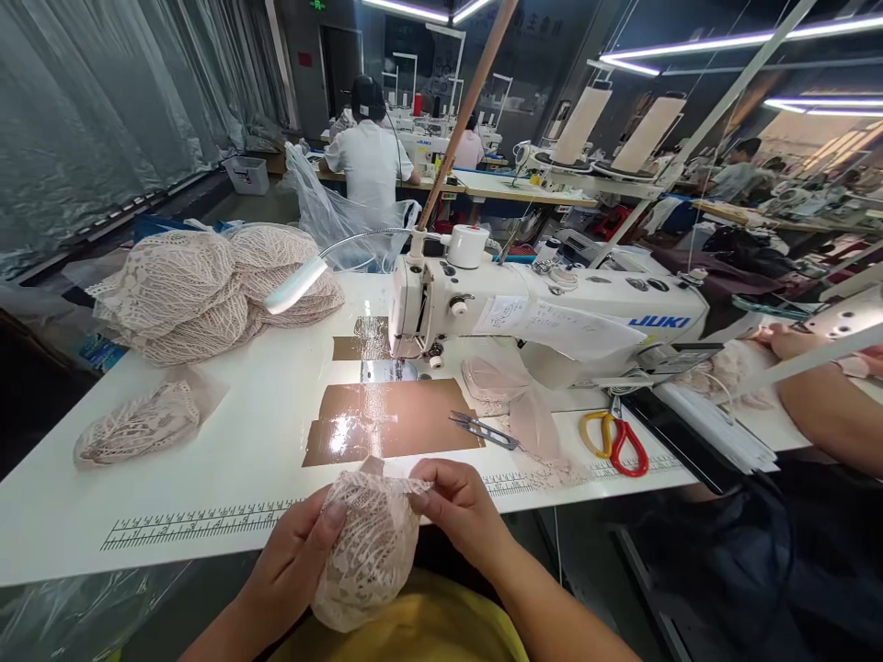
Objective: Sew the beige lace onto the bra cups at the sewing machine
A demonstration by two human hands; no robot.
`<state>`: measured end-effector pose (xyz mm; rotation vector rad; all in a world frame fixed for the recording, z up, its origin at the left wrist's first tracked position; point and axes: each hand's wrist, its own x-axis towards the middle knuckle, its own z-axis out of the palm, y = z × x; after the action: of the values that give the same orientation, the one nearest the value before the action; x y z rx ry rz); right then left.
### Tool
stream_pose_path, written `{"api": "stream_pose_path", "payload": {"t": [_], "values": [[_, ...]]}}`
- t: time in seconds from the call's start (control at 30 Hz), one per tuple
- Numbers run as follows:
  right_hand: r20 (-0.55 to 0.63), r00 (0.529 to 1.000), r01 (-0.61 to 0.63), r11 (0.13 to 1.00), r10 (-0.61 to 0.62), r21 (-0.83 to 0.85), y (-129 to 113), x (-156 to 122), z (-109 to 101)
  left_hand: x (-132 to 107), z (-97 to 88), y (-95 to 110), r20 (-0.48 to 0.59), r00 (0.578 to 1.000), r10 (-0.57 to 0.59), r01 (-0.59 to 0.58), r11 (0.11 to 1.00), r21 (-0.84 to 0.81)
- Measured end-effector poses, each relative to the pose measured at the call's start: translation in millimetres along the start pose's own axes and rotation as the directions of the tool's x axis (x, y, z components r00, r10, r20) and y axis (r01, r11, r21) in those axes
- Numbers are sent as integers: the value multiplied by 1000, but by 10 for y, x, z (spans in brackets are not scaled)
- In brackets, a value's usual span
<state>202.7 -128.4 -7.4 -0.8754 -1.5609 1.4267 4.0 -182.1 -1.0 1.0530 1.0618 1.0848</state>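
Observation:
A pale pink lace bra cup (369, 552) is held up between my two hands at the table's front edge. My left hand (293, 556) grips its left side, with the thumb lying on the lace. At the upper right edge, my right hand (459, 506) pinches the lace border between thumb and fingers. Just beyond lies a brown taped patch (393, 418) in front of the sewing machine (544, 308). Thread snips (483, 429) rest at the patch's right end. Sheer pink fabric pieces (534, 423) lie to the right of them.
Stacked lace cups (213, 290) fill the table's back left, with a single lace cup (148, 423) nearer. Scissors (613, 441) with yellow and red handles lie at right. A lamp (296, 285) reaches over the table. A co-worker's arm (820, 395) is at far right.

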Motion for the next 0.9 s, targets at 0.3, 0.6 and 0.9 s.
{"api": "stream_pose_path", "payload": {"t": [0.3, 0.6, 0.9], "values": [[178, 946, -311, 910, 270, 274, 6, 29, 50, 127, -137, -34, 82, 997, -9, 2, 996, 86], [-80, 974, -153, 878, 210, 454, 23, 20, 80, 14, -182, -131, 99, 981, -168, 190, 717, -671], [-120, 974, -136, 924, 190, 358, -18, 64, 171, -53, 219, -250, 101, 950, -294, 298, 770, -563]]}}
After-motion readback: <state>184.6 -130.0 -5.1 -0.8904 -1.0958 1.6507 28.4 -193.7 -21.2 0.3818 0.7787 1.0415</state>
